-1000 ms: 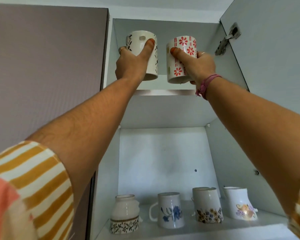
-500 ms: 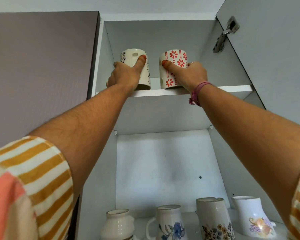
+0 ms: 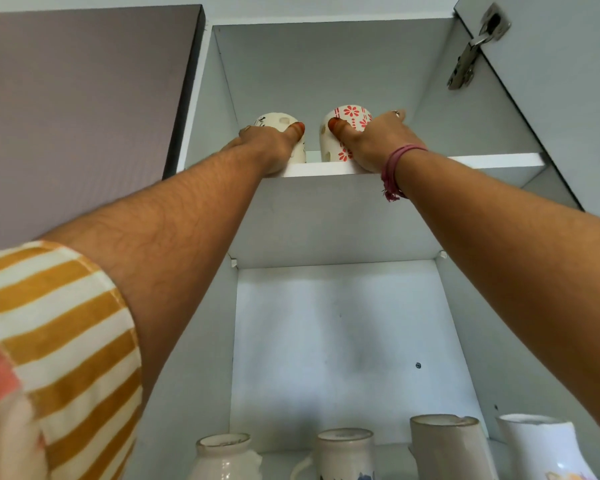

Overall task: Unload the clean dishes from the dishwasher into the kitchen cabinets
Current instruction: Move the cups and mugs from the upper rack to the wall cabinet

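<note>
Your left hand (image 3: 269, 147) grips the cream mug (image 3: 280, 128); your right hand (image 3: 373, 140) grips the red-flower mug (image 3: 349, 123). Both mugs sit side by side, apart, on the upper cabinet shelf (image 3: 492, 160).

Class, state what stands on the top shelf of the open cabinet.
Two mugs stand on the top shelf: a cream mug and a red-flowered mug. Hands cover their lower parts and handles.

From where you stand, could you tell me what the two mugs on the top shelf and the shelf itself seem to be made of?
Red-flowered mug and cream mug: probably glazed ceramic, given their smooth, slightly glossy printed surfaces. Top shelf: likely white laminated board, judging by its flat matte face and square edge.
</note>
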`<state>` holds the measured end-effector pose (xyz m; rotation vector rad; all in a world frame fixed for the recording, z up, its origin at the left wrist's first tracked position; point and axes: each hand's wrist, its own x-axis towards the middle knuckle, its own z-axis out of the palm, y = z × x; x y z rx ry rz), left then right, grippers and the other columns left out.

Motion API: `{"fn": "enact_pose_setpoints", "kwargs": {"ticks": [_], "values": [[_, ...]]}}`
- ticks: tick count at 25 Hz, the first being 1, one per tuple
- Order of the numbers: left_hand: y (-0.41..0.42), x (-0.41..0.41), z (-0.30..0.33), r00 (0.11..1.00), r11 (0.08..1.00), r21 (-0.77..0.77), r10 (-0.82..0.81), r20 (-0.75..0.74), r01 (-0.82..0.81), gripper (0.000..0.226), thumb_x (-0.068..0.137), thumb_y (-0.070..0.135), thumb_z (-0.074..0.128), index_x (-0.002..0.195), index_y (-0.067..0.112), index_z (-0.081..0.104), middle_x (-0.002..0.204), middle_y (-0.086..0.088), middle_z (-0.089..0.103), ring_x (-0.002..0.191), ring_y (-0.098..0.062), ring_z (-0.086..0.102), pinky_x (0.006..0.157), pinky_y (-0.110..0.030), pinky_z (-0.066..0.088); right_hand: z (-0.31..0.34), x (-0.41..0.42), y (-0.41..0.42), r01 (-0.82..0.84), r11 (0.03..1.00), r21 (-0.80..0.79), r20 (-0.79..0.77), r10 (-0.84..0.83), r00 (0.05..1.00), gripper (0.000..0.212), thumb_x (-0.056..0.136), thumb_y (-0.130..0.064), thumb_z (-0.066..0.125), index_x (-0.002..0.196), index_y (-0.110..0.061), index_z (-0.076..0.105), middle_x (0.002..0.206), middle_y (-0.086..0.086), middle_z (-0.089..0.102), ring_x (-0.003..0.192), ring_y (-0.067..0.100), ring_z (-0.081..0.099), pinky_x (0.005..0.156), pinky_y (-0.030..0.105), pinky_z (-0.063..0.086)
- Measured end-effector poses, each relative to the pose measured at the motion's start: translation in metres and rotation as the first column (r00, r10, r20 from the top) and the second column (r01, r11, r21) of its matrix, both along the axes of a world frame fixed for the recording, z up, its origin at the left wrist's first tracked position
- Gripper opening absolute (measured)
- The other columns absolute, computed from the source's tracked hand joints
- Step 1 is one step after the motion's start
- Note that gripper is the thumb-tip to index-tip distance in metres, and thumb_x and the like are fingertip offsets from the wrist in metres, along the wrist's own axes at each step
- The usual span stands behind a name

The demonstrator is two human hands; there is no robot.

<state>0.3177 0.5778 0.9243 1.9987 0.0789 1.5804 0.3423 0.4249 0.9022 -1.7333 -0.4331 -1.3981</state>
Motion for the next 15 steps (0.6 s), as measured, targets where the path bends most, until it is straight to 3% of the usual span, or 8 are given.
{"fn": "enact_pose_setpoints", "kwargs": {"ticks": [2, 4, 6, 8, 10, 12, 15], "values": [[-0.002, 0.0, 0.001, 0.999, 0.999, 0.032, 0.028, -0.028, -0.027, 0.093, 0.083, 0.075, 0.037, 0.147, 0.008, 0.025, 0.145, -0.012, 0.039, 0.13, -0.031, 0.039, 0.108, -0.039, 0.031, -0.005, 0.003, 0.002, 0.229, 0.971, -0.073, 0.03, -0.228, 0.973, 0.074, 0.088, -0.067, 0.039, 0.134, -0.009, 0.042, 0.127, 0.01, 0.054, 0.116, 0.03, 0.05, 0.095, 0.04, 0.038], [-0.006, -0.005, -0.002, 0.997, 0.995, 0.087, 0.043, -0.064, -0.037, 0.086, 0.089, 0.069, 0.034, 0.148, 0.008, 0.024, 0.148, -0.012, 0.035, 0.133, -0.029, 0.036, 0.11, -0.037, 0.027, -0.01, 0.005, 0.002, 0.344, 0.929, -0.135, 0.06, -0.339, 0.939, 0.065, 0.092, -0.061, 0.034, 0.129, -0.01, 0.051, 0.13, 0.012, 0.052, 0.118, 0.031, 0.047, 0.098, 0.042, 0.035], [-0.008, -0.011, -0.005, 0.983, 0.986, 0.164, 0.071, -0.172, -0.042, 0.068, 0.097, 0.059, 0.029, 0.143, 0.009, 0.033, 0.148, -0.01, 0.035, 0.133, -0.026, 0.036, 0.112, -0.034, 0.026, -0.014, 0.005, 0.001, 0.375, 0.915, -0.147, 0.07, -0.369, 0.927, 0.058, 0.093, -0.056, 0.034, 0.124, -0.011, 0.054, 0.126, 0.012, 0.054, 0.115, 0.031, 0.047, 0.098, 0.042, 0.033], [-0.008, -0.015, -0.009, 0.96, 0.966, 0.25, 0.136, -0.243, -0.073, 0.048, 0.099, 0.046, 0.028, 0.127, 0.011, 0.046, 0.137, -0.008, 0.042, 0.126, -0.025, 0.041, 0.107, -0.033, 0.03, -0.018, 0.006, 0.004, 0.386, 0.915, -0.117, 0.094, -0.377, 0.922, 0.054, 0.093, -0.053, 0.036, 0.124, -0.011, 0.052, 0.121, 0.012, 0.058, 0.11, 0.03, 0.05, 0.096, 0.041, 0.033], [-0.006, -0.015, -0.013, 0.952, 0.968, 0.217, 0.178, -0.247, -0.125, 0.056, 0.093, 0.051, 0.034, 0.136, 0.014, 0.036, 0.141, -0.008, 0.034, 0.129, -0.029, 0.035, 0.108, -0.038, 0.027, -0.025, 0.008, 0.008, 0.349, 0.936, -0.043, 0.165, -0.338, 0.927, 0.053, 0.093, -0.048, 0.039, 0.132, -0.012, 0.042, 0.119, 0.012, 0.058, 0.109, 0.031, 0.052, 0.096, 0.043, 0.035], [-0.005, -0.015, -0.023, 0.944, 0.948, 0.183, 0.291, -0.159, -0.261, 0.071, 0.089, 0.058, 0.037, 0.143, 0.013, 0.027, 0.141, -0.012, 0.029, 0.128, -0.032, 0.033, 0.106, -0.041, 0.028, -0.035, 0.01, 0.01, 0.341, 0.94, 0.005, 0.3, -0.327, 0.896, 0.046, 0.096, -0.042, 0.038, 0.134, -0.017, 0.041, 0.117, 0.011, 0.057, 0.107, 0.029, 0.052, 0.094, 0.042, 0.035], [-0.005, -0.01, -0.041, 0.915, 0.873, 0.283, 0.353, 0.193, -0.397, 0.062, 0.092, 0.051, 0.039, 0.139, 0.011, 0.031, 0.133, -0.015, 0.036, 0.121, -0.032, 0.041, 0.1, -0.041, 0.031, -0.044, 0.012, 0.01, 0.389, 0.921, -0.019, 0.394, -0.35, 0.85, 0.043, 0.1, -0.039, 0.028, 0.135, -0.02, 0.046, 0.115, 0.009, 0.055, 0.104, 0.026, 0.053, 0.092, 0.04, 0.034]]}}
